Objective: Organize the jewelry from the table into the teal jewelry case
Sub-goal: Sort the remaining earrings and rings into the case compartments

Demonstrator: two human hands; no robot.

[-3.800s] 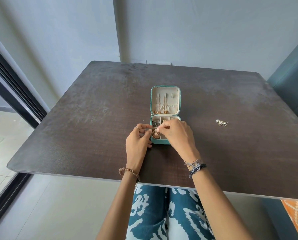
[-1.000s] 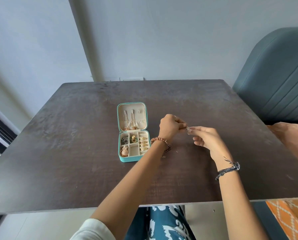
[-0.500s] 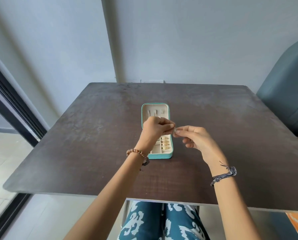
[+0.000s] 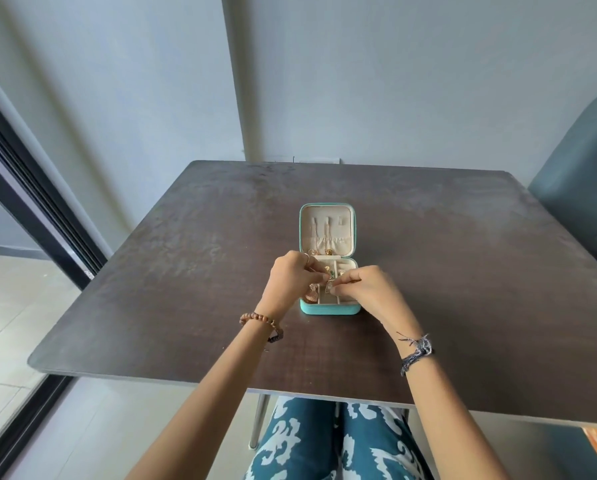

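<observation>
1. While the teal case (image 4: 328, 308) lies open on the dark tabletop (image 4: 172, 265) straight ahead of you, its cream lid (image 4: 326, 227) rests flat on the far side.
2. Your left hand (image 4: 292, 279) and right hand (image 4: 368, 292) meet over the tray, fingertips nearly touching.
3. The fingers (image 4: 342, 285) of your right hand are pinched together on a small earring (image 4: 329, 284) just above the middle compartments; your left fingers (image 4: 319, 277) close on the same piece.
4. A gold shell-shaped piece (image 4: 312, 293) sits in the near-left compartment, beside your left hand.
5. More gold pieces (image 4: 329, 251) lie at the lid's lower edge.
6. A bead bracelet (image 4: 262, 322) circles your left wrist, a dark thread band (image 4: 415, 351) your right.
</observation>
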